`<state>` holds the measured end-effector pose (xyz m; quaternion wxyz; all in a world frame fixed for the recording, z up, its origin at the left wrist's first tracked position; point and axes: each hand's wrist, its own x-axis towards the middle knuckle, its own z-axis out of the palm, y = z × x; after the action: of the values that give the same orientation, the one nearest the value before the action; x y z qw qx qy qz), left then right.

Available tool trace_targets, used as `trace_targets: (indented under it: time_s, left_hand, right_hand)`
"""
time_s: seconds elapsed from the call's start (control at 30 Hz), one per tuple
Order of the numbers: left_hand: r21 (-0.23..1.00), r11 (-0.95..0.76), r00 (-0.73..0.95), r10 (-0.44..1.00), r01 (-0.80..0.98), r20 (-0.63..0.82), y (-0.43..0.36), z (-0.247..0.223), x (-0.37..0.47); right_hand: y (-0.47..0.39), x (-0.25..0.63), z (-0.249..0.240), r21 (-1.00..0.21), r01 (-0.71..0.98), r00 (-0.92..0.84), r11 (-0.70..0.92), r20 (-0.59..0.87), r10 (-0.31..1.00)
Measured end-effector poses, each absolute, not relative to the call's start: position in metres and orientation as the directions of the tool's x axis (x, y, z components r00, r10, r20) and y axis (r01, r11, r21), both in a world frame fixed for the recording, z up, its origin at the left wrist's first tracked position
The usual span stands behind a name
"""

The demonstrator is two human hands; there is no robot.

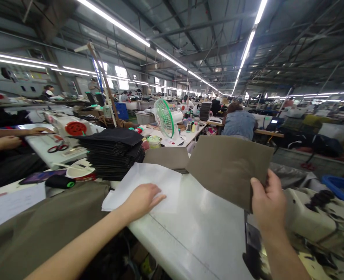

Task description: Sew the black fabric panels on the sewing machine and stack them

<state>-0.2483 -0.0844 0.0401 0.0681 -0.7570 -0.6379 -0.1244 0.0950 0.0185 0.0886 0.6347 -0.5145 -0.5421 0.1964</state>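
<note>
Between the thumb and fingers of my right hand [268,198], a flat olive-brown fabric piece [230,167] is gripped by its right edge and raised above the pale worktable [195,217]. My left hand [145,200] lies palm down, fingers stretched out, on white sheets [157,177] at the table's left edge. Just behind the sheets rests a low stack of olive-brown pieces [168,157], partly covered by the raised one. To its left stands a tall pile of black fabric pieces [113,149].
At right is a sewing machine [314,217], with a blue basket [341,186] behind it. A green fan [164,118] stands ahead. Olive cloth [52,229], a black thread spool [59,181] and a white bowl [80,171] lie at left. Another person's hands [8,142] work near red-handled scissors [58,148].
</note>
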Motion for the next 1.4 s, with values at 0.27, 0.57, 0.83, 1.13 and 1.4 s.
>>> trace_targets:
  time_s: [0.27, 0.57, 0.83, 1.13, 1.4]
  left_hand:
    - [-0.001, 0.07, -0.067, 0.959, 0.998, 0.275, 0.05, 0.053, -0.229]
    - [0.017, 0.104, -0.106, 0.984, 0.994, 0.14, 0.077, 0.06, -0.244]
    - [0.02, 0.11, -0.112, 0.979, 0.994, 0.171, 0.071, 0.078, -0.267]
    - [-0.071, -0.034, 0.051, 0.965, 0.997, 0.258, 0.056, 0.051, -0.257]
    - [-0.129, -0.102, 0.156, 0.828, 0.986, 0.538, 0.035, 0.01, -0.262]
  right_hand:
    - [0.029, 0.086, 0.108, -0.875, -0.007, 0.416, 0.484, 0.437, 0.797]
    - [0.038, 0.078, 0.116, -0.863, -0.167, 0.46, 0.477, 0.36, 0.812]
    - [0.068, 0.063, 0.114, -0.817, -0.425, 0.457, 0.389, 0.177, 0.872]
    - [0.123, 0.006, 0.11, -0.78, -0.619, 0.128, 0.093, 0.016, 0.992]
    - [0.155, -0.092, 0.093, -0.918, -0.351, -0.243, -0.185, -0.102, 0.965]
